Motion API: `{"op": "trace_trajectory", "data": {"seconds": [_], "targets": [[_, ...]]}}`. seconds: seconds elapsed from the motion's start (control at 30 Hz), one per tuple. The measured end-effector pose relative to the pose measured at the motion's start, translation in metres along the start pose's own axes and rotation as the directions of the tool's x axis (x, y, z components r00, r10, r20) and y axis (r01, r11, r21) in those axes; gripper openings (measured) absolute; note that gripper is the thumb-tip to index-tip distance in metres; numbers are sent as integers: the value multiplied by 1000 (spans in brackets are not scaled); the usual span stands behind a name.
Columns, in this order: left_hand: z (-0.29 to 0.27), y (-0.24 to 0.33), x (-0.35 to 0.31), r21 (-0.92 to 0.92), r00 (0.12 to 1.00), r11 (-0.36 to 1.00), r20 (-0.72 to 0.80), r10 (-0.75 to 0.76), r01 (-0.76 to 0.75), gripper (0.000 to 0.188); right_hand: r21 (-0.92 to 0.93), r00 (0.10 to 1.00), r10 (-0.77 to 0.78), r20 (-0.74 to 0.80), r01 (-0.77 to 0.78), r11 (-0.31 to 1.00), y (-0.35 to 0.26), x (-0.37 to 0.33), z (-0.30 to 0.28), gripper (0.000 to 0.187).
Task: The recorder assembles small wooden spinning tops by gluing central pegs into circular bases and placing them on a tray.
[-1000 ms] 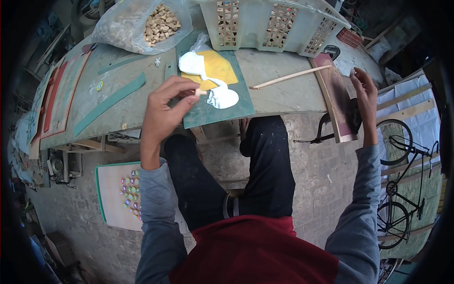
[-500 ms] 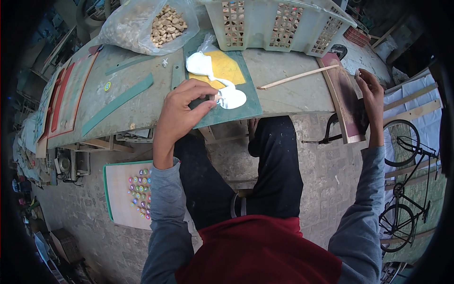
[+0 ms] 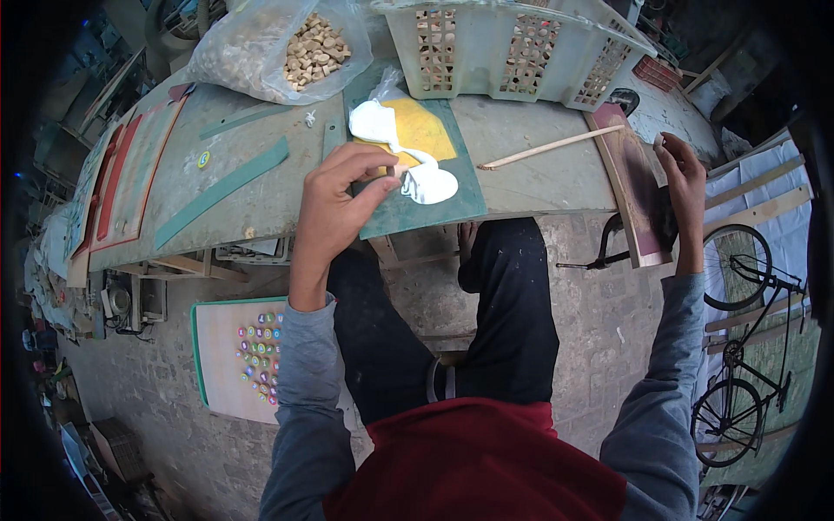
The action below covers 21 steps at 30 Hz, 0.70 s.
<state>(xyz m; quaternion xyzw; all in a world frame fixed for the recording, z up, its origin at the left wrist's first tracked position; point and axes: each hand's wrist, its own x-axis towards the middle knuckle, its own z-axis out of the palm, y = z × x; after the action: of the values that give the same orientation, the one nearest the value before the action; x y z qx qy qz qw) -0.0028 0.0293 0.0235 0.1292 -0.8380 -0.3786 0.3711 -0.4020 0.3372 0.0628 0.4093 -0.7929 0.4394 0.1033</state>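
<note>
My left hand point(image 3: 340, 198) is pinched closed on a small wooden piece point(image 3: 399, 168) between thumb and fingers. It hovers at the left edge of a glossy white puddle point(image 3: 434, 186), perhaps glue or paint, and whether the piece touches it is hard to tell. The puddle spreads over a green board point(image 3: 462, 198). A white trail links it to a white lump point(image 3: 373, 122) on a yellow sheet point(image 3: 426, 130). Off to the right, my right hand point(image 3: 685, 178) is raised beside a reddish plank, with thumb and finger closed on a small pale piece point(image 3: 659, 140).
At the back stand a plastic bag point(image 3: 234, 65) of wooden pieces and a filled plastic crate point(image 3: 476, 65). A wooden stick point(image 3: 552, 147) reaches the reddish plank point(image 3: 632, 187). Green strips point(image 3: 228, 191) lie left. Below, a board point(image 3: 221, 356) carries several colourful round pieces. A bicycle point(image 3: 738, 347) is at right.
My left hand has shifted slightly up and left relative to the puddle, with the wooden piece in its grip. The right hand has hardly moved. The whole view has shifted a little.
</note>
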Motion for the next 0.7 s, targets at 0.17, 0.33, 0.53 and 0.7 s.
{"op": "trace_trajectory", "data": {"seconds": [0.17,0.33,0.53,0.7], "targets": [[-4,-9,-4,-140,980,990,-193,-40,13,23,-20,986,-79,-149,77,997,-28,-9,-1,33],[-9,-17,-12,-383,955,920,-236,-182,81,22,285,920,-79,-384,200,938,-93,-36,14,35],[-10,-12,-13,-428,959,902,-226,-169,58,21,855,996,-77,42,4,518,-172,-77,142,38],[-16,12,-21,-389,956,920,-287,-66,-53,21,945,955,-101,278,-254,204,-210,-98,187,41]]}}
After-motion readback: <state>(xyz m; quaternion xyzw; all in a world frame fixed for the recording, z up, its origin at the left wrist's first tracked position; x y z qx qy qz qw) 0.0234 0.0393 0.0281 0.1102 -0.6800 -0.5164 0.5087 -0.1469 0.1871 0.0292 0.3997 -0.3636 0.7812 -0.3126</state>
